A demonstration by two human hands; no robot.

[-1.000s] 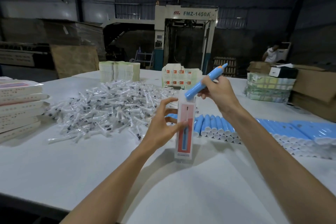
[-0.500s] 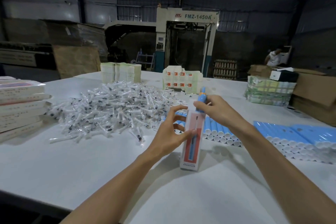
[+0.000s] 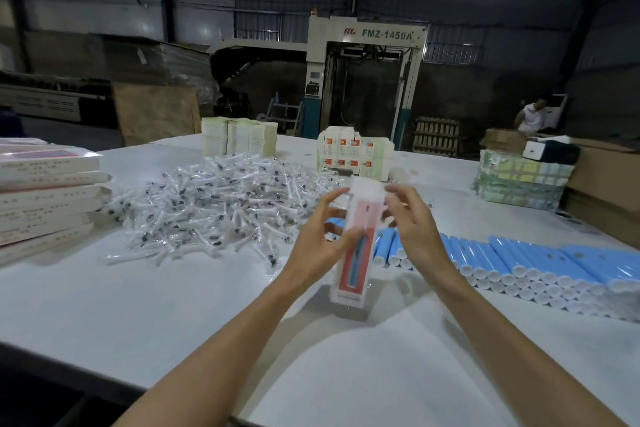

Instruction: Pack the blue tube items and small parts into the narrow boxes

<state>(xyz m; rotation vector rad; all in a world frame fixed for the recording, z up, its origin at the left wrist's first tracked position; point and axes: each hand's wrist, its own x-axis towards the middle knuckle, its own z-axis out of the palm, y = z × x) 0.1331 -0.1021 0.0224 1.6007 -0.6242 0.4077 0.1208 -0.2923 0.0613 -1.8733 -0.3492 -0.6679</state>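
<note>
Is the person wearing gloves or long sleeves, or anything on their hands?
No gloves: the left hand and right hand are bare, with no ring that I can make out. The left forearm and right forearm are bare too, with no sleeve, watch or bracelet showing down to the picture's edge.

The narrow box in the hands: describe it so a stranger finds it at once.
On the white table, between the pile of small parts and the row of blue tubes, the left hand grips one narrow box on end. Unlike the stacked boxes, it stands alone, red-fronted.
</note>
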